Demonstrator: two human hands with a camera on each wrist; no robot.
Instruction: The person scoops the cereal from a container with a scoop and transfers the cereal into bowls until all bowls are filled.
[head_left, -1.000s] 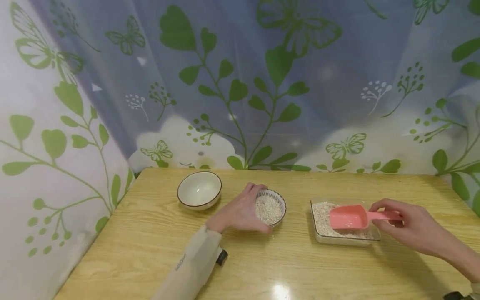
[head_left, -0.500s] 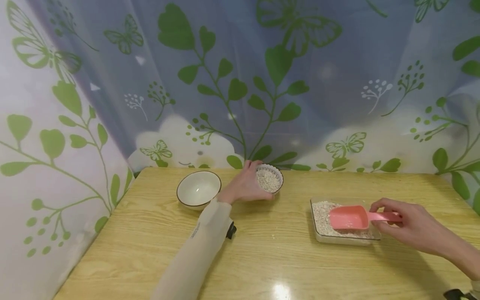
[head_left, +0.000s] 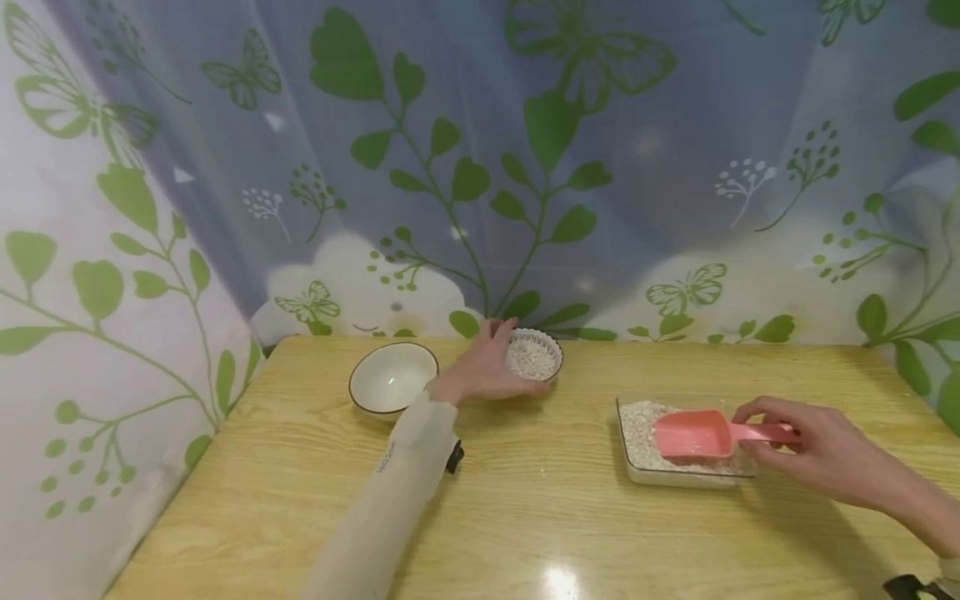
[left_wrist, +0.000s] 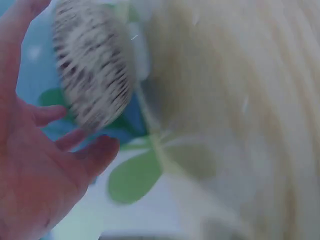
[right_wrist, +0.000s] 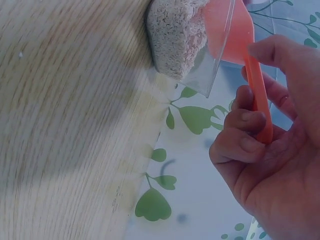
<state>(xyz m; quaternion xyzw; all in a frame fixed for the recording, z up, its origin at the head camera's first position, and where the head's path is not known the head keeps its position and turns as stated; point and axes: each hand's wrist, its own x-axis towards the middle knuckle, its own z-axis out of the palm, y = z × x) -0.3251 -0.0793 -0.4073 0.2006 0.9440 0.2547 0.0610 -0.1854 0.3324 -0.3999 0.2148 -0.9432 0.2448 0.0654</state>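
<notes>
In the head view my left hand [head_left: 491,367] reaches round the near-left side of a small fluted bowl [head_left: 534,354] filled with oat flakes, at the table's far edge. The thumb lies along the bowl's near side and the fingers curl behind it. The left wrist view shows the bowl's dark-striped outside [left_wrist: 92,65], blurred, close to the spread thumb and fingers. My right hand [head_left: 813,446] pinches the handle of a pink scoop [head_left: 693,433]. The scoop's bowl lies over a clear rectangular glass dish [head_left: 690,481] of oat flakes. Its handle [right_wrist: 260,100] runs between thumb and curled fingers.
A larger white bowl [head_left: 393,379] with a dark rim stands left of my left forearm, with nothing in it. Behind the wooden table [head_left: 555,517] hangs a leaf-patterned curtain [head_left: 465,167]. A few tiny crumbs lie mid-table.
My left hand has carried the small fluted bowl away from me to the far edge of the table. The right hand and scoop have stayed over the dish.
</notes>
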